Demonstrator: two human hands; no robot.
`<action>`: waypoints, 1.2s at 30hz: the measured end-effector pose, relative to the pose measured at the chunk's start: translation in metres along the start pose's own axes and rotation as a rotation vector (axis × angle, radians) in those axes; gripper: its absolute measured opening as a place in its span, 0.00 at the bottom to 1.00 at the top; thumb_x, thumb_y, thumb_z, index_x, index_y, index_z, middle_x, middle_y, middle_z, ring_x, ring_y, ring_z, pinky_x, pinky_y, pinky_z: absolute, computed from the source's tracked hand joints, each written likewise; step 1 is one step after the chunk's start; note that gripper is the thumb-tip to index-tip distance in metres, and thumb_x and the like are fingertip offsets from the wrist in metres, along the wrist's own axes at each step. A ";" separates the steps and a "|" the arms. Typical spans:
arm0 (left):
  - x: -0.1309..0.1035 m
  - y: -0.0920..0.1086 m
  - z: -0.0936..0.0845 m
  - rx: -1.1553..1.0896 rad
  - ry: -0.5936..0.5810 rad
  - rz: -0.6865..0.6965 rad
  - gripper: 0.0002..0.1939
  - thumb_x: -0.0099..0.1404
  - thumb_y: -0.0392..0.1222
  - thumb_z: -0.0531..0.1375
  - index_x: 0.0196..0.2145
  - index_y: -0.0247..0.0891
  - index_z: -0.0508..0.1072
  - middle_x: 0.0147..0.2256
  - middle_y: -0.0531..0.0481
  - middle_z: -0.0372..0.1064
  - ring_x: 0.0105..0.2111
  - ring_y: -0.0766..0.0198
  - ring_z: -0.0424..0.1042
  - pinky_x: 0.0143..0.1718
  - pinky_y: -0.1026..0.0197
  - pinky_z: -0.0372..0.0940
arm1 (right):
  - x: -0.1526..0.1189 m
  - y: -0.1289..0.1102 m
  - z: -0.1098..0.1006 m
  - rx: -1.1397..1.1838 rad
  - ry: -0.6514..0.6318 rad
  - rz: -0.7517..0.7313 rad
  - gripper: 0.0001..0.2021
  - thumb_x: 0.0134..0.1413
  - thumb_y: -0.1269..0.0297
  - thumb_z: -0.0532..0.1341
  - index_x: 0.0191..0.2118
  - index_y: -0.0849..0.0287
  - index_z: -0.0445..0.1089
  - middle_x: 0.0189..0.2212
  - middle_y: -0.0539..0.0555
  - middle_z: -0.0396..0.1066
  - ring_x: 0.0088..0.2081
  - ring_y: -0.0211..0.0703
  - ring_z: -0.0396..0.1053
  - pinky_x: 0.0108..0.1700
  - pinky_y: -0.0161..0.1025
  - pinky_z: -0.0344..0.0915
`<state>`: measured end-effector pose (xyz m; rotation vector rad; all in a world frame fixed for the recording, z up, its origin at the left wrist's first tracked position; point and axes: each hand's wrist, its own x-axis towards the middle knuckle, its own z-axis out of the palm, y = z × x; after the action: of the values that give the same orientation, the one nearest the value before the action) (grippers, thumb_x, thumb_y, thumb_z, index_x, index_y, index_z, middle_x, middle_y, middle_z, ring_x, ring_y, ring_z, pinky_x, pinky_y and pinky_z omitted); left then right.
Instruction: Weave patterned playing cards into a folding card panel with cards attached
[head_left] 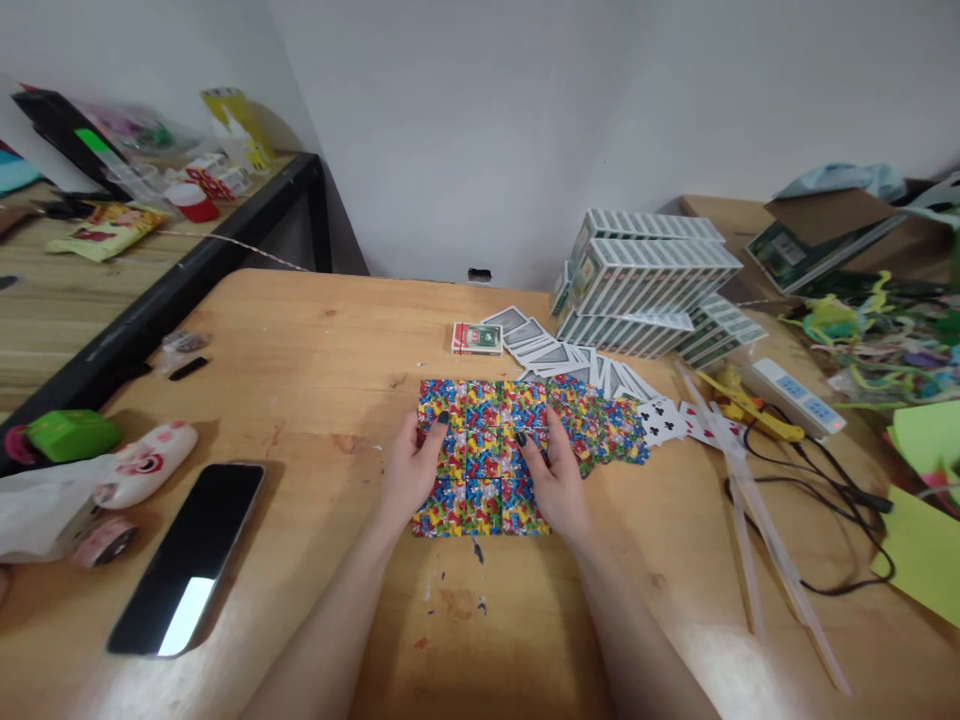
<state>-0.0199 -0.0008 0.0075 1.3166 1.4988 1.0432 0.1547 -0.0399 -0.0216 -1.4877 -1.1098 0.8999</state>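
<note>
Cards (484,455), three by three, lie mid-table (322,500) between left hand (409,470) and right hand (561,485). Thumbs on top, fingers at sides; gripping or only touching, cannot tell. Squaring seems underway; next move calls for even pressure.

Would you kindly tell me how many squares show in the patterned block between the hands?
9: three rows of three across the patterned block; the left hand and right hand partly cover some.
</note>
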 end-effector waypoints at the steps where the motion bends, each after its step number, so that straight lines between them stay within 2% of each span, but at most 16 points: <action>1: 0.000 0.000 0.000 0.000 -0.001 0.016 0.14 0.58 0.49 0.52 0.37 0.37 0.66 0.32 0.49 0.69 0.32 0.61 0.67 0.34 0.62 0.61 | 0.000 0.000 0.000 0.000 -0.003 -0.003 0.32 0.52 0.54 0.54 0.61 0.55 0.44 0.60 0.54 0.47 0.61 0.44 0.43 0.60 0.47 0.42; 5: 0.000 -0.001 0.001 0.065 0.004 0.072 0.16 0.61 0.48 0.50 0.44 0.38 0.63 0.39 0.46 0.68 0.39 0.60 0.67 0.41 0.59 0.60 | 0.000 0.000 0.000 -0.006 -0.003 0.000 0.31 0.52 0.54 0.54 0.61 0.55 0.45 0.60 0.54 0.49 0.61 0.45 0.41 0.60 0.47 0.43; 13: -0.002 0.004 -0.002 0.205 -0.045 0.092 0.11 0.62 0.47 0.48 0.37 0.38 0.63 0.30 0.50 0.67 0.30 0.61 0.67 0.32 0.60 0.60 | 0.000 -0.002 -0.004 -0.041 -0.030 -0.002 0.32 0.52 0.53 0.53 0.61 0.53 0.43 0.60 0.53 0.47 0.62 0.44 0.39 0.61 0.48 0.39; 17: -0.002 0.008 -0.004 0.229 -0.070 0.092 0.10 0.62 0.47 0.47 0.35 0.39 0.62 0.28 0.51 0.66 0.29 0.62 0.66 0.30 0.62 0.60 | 0.001 0.000 -0.004 0.010 -0.081 -0.012 0.32 0.53 0.53 0.53 0.61 0.49 0.41 0.61 0.50 0.45 0.61 0.43 0.42 0.61 0.49 0.40; 22: -0.002 0.007 -0.003 0.271 -0.035 0.092 0.09 0.61 0.46 0.48 0.33 0.39 0.62 0.25 0.53 0.64 0.24 0.64 0.64 0.25 0.64 0.57 | 0.002 0.003 -0.002 0.043 -0.069 -0.034 0.31 0.53 0.54 0.54 0.61 0.48 0.41 0.61 0.48 0.45 0.62 0.42 0.40 0.61 0.49 0.39; 30: -0.005 0.005 0.001 0.291 0.024 0.091 0.11 0.61 0.47 0.48 0.32 0.38 0.63 0.21 0.54 0.62 0.20 0.65 0.61 0.23 0.65 0.55 | 0.002 0.001 -0.001 0.063 -0.072 -0.055 0.31 0.54 0.55 0.54 0.61 0.46 0.41 0.60 0.49 0.46 0.60 0.43 0.45 0.60 0.49 0.44; 36: -0.005 0.006 0.002 0.287 0.026 0.075 0.11 0.61 0.47 0.48 0.32 0.38 0.63 0.21 0.55 0.62 0.20 0.66 0.61 0.23 0.65 0.55 | 0.001 -0.001 -0.001 -0.035 -0.040 -0.077 0.31 0.54 0.55 0.53 0.61 0.51 0.43 0.61 0.50 0.46 0.61 0.44 0.42 0.61 0.47 0.42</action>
<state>-0.0163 -0.0053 0.0135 1.5736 1.6764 0.9187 0.1559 -0.0395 -0.0200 -1.4508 -1.2089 0.8643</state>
